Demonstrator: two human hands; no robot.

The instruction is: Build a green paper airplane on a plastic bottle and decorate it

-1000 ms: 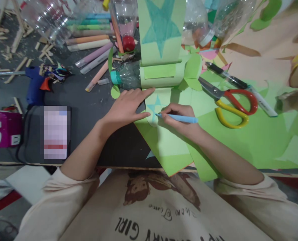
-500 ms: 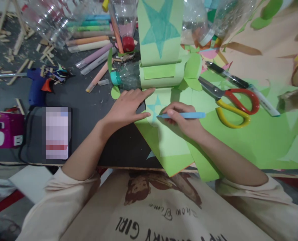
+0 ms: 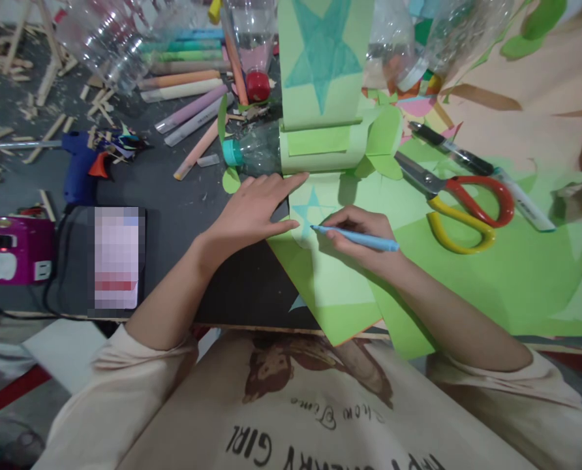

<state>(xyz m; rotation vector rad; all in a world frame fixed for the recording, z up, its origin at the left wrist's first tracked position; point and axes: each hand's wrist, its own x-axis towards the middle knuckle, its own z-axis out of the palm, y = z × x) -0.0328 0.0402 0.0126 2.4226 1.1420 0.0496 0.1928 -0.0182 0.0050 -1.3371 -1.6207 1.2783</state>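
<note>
In my right hand (image 3: pixel 369 238) is a light blue marker (image 3: pixel 364 237), its tip at a small blue star (image 3: pixel 313 212) drawn on pale green paper (image 3: pixel 340 287). Part of that star is coloured in. My left hand (image 3: pixel 254 212) lies flat with fingers spread, fingertips at the left edge of the same paper. Just beyond sits a plastic bottle (image 3: pixel 261 149) on its side, teal-capped and wrapped in green paper with leaf-shaped pieces at its ends. A wing-like green strip with a big teal star (image 3: pixel 323 55) extends behind it.
To the right lie scissors (image 3: pixel 460 202) with red and yellow handles and a black-capped pen (image 3: pixel 450 147). At left are a blue glue gun (image 3: pixel 79 166), a purple box (image 3: pixel 19 251), a phone (image 3: pixel 117 258) and wood sticks. Several markers (image 3: pixel 183 79) and clear bottles (image 3: pixel 109 52) stand at the back.
The marker has tilted, its back end swinging down toward me, while the tip stays at the small star. The whole view has shifted slightly. My left hand keeps its place on the paper.
</note>
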